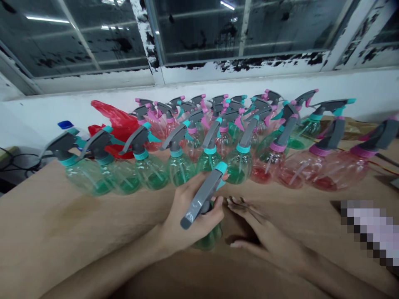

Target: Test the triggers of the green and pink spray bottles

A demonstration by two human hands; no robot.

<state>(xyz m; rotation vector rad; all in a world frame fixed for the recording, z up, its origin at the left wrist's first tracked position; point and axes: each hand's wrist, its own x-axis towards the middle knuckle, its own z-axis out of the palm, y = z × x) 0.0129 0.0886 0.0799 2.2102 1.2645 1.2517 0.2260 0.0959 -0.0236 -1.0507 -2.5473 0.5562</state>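
Note:
My left hand (187, 211) is wrapped round the neck of a green spray bottle (208, 241), near the table's front edge. Its grey and teal trigger head (204, 197) points forward, and most of the bottle's body is hidden by the hand. To the right of it, my right hand (252, 228) rests palm down on the table with its fingers stretched out, holding nothing. Just beyond both hands stands a row of spray bottles, green ones such as this green bottle (152, 172) on the left and red ones such as this red bottle (263, 166) on the right.
More spray bottles with pink and teal heads crowd behind the front row. A red plastic bag (116, 120) and a blue-capped bottle (66, 124) are at the back left. A pixelated object (372, 230) lies at the right. Windows (243, 33) line the wall behind the table (93, 232).

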